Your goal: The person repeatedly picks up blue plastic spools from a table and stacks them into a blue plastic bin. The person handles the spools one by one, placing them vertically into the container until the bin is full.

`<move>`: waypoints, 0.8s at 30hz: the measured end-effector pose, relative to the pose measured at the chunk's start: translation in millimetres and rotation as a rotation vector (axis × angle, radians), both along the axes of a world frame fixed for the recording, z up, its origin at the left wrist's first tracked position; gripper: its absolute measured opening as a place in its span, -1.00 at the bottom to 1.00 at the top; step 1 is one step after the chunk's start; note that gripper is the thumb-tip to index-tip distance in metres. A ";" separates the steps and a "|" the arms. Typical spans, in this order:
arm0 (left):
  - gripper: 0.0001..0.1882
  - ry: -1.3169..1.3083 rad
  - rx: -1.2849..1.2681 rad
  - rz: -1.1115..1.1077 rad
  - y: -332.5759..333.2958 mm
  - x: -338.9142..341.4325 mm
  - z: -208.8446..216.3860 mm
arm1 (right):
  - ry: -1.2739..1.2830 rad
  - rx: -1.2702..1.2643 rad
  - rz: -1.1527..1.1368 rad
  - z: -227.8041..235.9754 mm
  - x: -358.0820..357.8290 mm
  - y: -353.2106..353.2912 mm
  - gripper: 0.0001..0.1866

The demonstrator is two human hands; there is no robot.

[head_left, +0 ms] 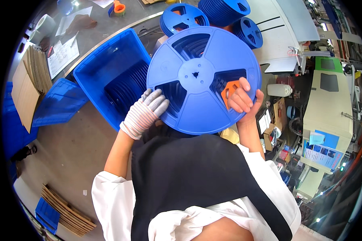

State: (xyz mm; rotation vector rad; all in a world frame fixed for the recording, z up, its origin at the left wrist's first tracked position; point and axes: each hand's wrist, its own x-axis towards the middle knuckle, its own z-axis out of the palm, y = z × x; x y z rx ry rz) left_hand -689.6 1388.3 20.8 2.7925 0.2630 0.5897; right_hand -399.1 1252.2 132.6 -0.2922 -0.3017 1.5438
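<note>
In front of my chest a large blue plastic reel (pixel 197 76) is held up, its round face with cut-out windows toward me. My left hand (pixel 145 112), in a striped grey-white glove, grips its left rim, fingers laid over the face beside a window and thumb hidden. Bare, my right hand (pixel 245 98) grips the right rim, with fingers curled at the window there. Through that window an orange part (pixel 230 91) shows behind the reel. Left of the reel stands a blue bin (pixel 95 76) with several blue reels (pixel 126 86) packed inside.
More blue reels (pixel 185 17) stand beyond the held one, some in a stack (pixel 224 10). A grey table (pixel 108 25) at the far left carries papers and an orange tape dispenser (pixel 118 7). Flat cardboard (pixel 32 76) leans at the left; a beige machine (pixel 328 100) stands right.
</note>
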 end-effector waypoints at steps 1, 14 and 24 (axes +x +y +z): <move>-0.57 0.018 -0.030 0.002 -1.9 -1.7 1.9 | -0.016 -0.006 0.007 0.3 -0.4 2.1 -0.68; -0.73 -0.438 -1.638 0.250 -39.6 -30.2 -18.4 | -0.246 -0.440 -0.216 -14.1 3.9 14.2 -0.46; -0.72 -0.968 -2.232 0.328 -37.6 -70.6 -34.0 | -0.164 -0.524 -0.283 -31.0 13.9 -5.2 -0.65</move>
